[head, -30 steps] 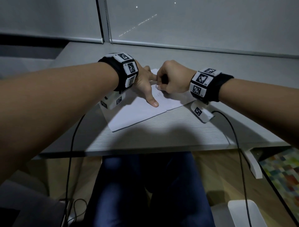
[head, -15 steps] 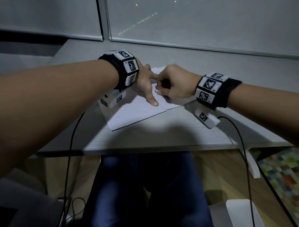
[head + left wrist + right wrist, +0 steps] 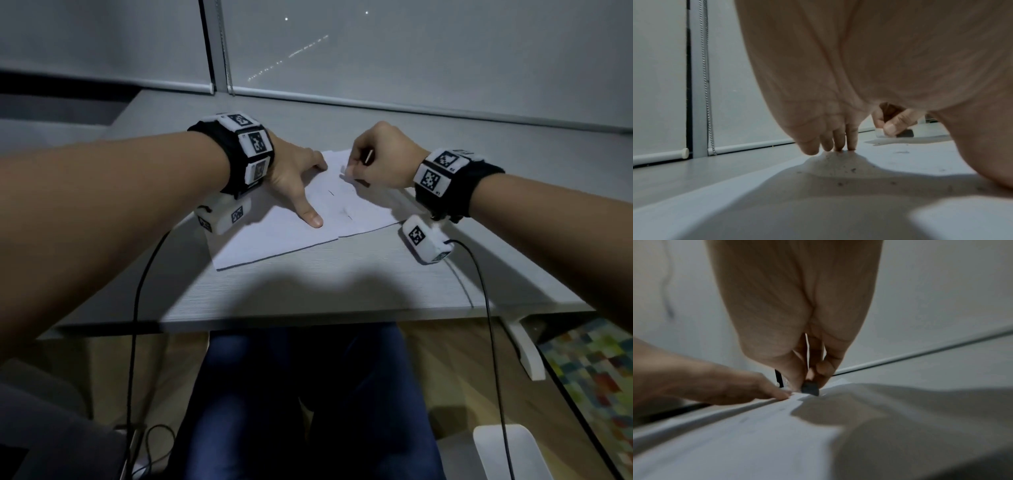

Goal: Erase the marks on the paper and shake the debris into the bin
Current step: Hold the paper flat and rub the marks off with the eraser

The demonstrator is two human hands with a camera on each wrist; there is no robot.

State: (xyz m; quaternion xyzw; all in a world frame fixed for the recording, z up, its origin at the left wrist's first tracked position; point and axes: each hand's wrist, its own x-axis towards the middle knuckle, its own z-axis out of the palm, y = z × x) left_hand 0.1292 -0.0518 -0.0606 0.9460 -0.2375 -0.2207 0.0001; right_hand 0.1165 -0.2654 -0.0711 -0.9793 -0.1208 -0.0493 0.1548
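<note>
A white sheet of paper (image 3: 281,236) lies on the grey desk, with faint dark pencil marks (image 3: 346,214) near its middle. My left hand (image 3: 294,181) presses flat on the paper, thumb stretched toward me and fingertips (image 3: 851,144) on the sheet. My right hand (image 3: 380,161) pinches a small dark eraser (image 3: 810,389) and holds its tip on the paper's far part, just right of the left forefinger. The eraser (image 3: 904,133) also shows in the left wrist view. Dark eraser crumbs (image 3: 846,172) speckle the paper under the left hand.
The grey desk (image 3: 342,291) runs to a window sill with lowered blinds (image 3: 411,51) behind. A white bin (image 3: 507,448) stands on the floor at the lower right, below the desk edge. Black cables (image 3: 493,342) hang from both wrists. My legs are under the desk.
My right hand has slid away from the left hand, right and toward the far part of the sheet, uncovering pencil marks in the middle. The left hand stays pressed on the paper.
</note>
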